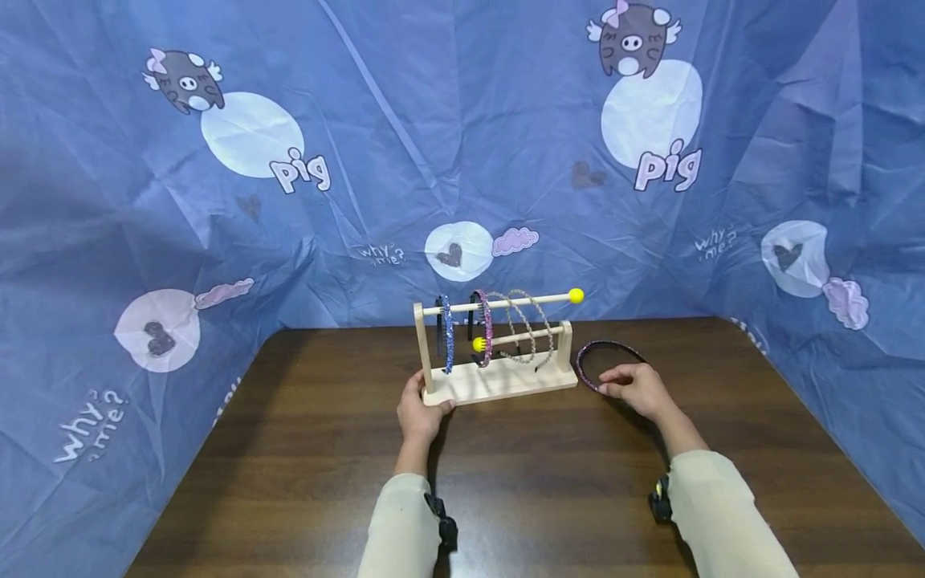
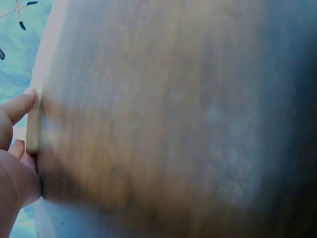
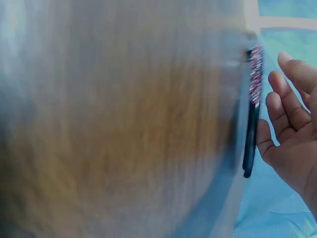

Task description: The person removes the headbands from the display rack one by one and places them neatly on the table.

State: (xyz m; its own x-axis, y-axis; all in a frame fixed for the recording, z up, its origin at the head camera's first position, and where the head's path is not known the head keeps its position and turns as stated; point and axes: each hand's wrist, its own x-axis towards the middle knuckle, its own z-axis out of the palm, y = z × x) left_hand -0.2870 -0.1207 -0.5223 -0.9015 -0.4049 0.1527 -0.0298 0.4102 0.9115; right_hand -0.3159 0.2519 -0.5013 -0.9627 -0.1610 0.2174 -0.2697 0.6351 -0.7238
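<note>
A pale wooden headband stand [image 1: 506,386] with two rods stands at the back of the table. My left hand [image 1: 421,413] grips the left end of its base, the thumb along the front edge. On the rods hang a blue glittery headband [image 1: 450,341], a pink glittery headband [image 1: 487,333] and two beige braided headbands [image 1: 531,335]. Right of the stand, a dark headband with pinkish glitter [image 1: 580,365] lies on the table. Over its near side is my right hand [image 1: 639,389]; the right wrist view shows loosely bent fingers [image 3: 275,101] beside the band, apart from it.
Yellow balls cap the rods, one at the upper right [image 1: 576,295] and one at the lower rod's left tip [image 1: 478,344]. A blue printed cloth [image 1: 376,160] hangs behind and around the brown wooden table [image 1: 535,482]. A dark device sits on each wrist.
</note>
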